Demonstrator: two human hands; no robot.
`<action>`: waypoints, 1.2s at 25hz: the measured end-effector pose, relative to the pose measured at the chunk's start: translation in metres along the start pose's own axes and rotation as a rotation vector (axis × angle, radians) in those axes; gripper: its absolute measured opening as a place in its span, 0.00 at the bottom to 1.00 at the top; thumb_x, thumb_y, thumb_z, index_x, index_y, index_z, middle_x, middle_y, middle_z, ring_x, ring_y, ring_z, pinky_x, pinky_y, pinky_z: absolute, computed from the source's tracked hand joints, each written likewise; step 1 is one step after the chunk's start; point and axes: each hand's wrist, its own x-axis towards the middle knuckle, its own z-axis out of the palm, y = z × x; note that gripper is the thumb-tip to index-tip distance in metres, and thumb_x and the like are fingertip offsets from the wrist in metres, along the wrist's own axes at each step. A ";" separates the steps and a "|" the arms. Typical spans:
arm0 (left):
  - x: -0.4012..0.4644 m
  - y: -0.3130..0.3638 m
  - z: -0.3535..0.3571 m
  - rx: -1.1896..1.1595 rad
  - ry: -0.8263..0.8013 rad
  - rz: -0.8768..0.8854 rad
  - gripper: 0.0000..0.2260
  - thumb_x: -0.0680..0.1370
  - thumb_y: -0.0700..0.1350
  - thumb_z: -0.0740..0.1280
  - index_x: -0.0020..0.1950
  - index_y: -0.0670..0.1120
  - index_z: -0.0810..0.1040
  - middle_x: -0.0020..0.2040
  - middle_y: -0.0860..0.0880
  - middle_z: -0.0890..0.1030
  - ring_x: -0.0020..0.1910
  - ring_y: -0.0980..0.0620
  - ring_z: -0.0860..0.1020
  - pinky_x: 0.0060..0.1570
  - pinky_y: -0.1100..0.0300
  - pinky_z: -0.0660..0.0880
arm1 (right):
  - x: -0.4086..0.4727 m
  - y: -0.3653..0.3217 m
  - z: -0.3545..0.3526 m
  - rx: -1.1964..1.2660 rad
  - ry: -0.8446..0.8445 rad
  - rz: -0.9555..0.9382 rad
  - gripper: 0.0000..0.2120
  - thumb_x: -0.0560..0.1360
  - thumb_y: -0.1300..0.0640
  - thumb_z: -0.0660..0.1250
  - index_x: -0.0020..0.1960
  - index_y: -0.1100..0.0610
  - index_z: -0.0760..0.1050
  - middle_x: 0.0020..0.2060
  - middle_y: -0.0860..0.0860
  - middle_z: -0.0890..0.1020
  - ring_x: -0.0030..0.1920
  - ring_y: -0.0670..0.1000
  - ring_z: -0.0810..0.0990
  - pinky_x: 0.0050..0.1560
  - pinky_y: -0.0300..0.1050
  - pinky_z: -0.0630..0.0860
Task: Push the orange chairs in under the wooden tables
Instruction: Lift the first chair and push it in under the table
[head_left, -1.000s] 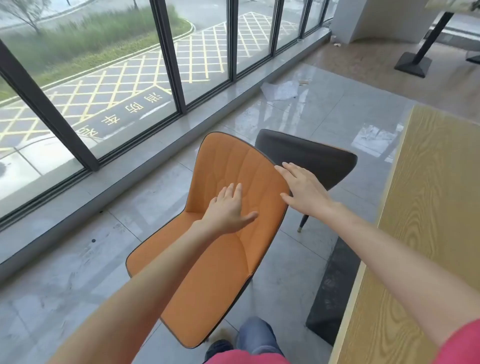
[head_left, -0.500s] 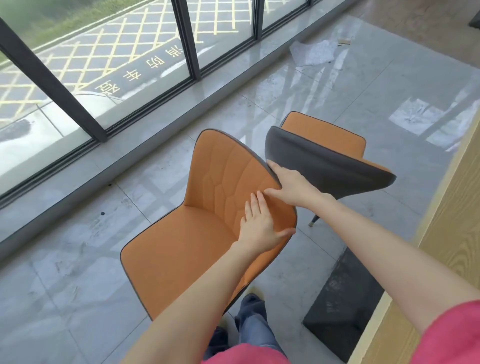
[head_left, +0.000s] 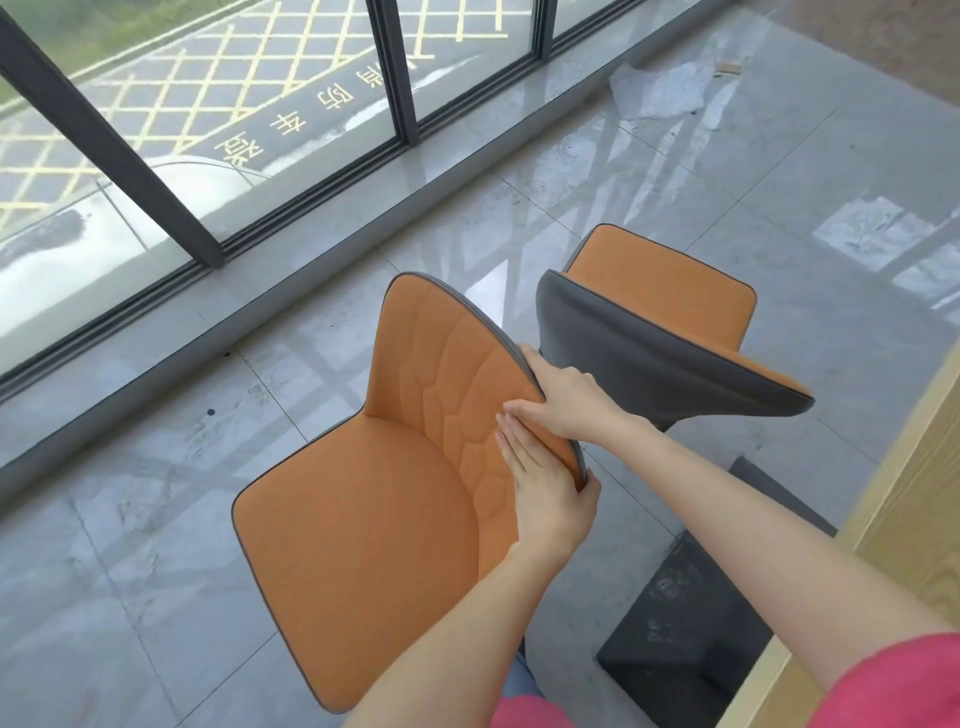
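Both hands are holding the top edge of the near orange chair (head_left: 374, 525), which is standing on the tiled floor (head_left: 156, 519) between the window wall and the wooden counter (head_left: 930, 467) at the right edge. The left hand (head_left: 545, 499) is lying with straight fingers flat against the quilted front of the backrest, thumb hooked over the rim behind it; the right hand (head_left: 566, 400) is curling over the rim just beyond, thumb on the orange face and fingers hidden behind. A second orange chair (head_left: 670, 332) is standing just beyond, its grey back very near the right hand, though I cannot tell whether they are touching. As I judge it, swinging the near chair toward the counter is risking a knock against that second chair or pinched knuckles between the two backs, and a leg could be catching on the dark base plate (head_left: 691, 623) under the counter. Outside the glass, painted road characters are appearing upside down; I am reading them as 消防车, with a further character partly cut off.
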 end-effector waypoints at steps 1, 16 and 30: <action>-0.001 0.000 -0.002 -0.010 -0.015 -0.001 0.44 0.77 0.45 0.63 0.73 0.33 0.30 0.76 0.39 0.33 0.76 0.41 0.34 0.75 0.59 0.41 | 0.000 -0.001 0.002 0.002 0.013 0.005 0.35 0.77 0.44 0.60 0.77 0.49 0.45 0.55 0.58 0.81 0.58 0.63 0.76 0.61 0.55 0.71; -0.064 -0.081 -0.064 0.059 -0.174 0.182 0.45 0.75 0.48 0.66 0.76 0.42 0.33 0.79 0.46 0.38 0.78 0.48 0.40 0.74 0.54 0.54 | -0.064 -0.080 0.059 0.001 0.162 0.162 0.30 0.80 0.51 0.58 0.76 0.57 0.50 0.57 0.62 0.79 0.60 0.63 0.74 0.60 0.51 0.69; -0.197 -0.268 -0.138 0.216 -0.324 0.378 0.47 0.72 0.45 0.69 0.77 0.44 0.36 0.79 0.47 0.41 0.79 0.50 0.46 0.74 0.55 0.60 | -0.194 -0.206 0.231 0.208 0.325 0.373 0.32 0.79 0.49 0.58 0.76 0.60 0.48 0.61 0.61 0.77 0.61 0.64 0.74 0.58 0.52 0.72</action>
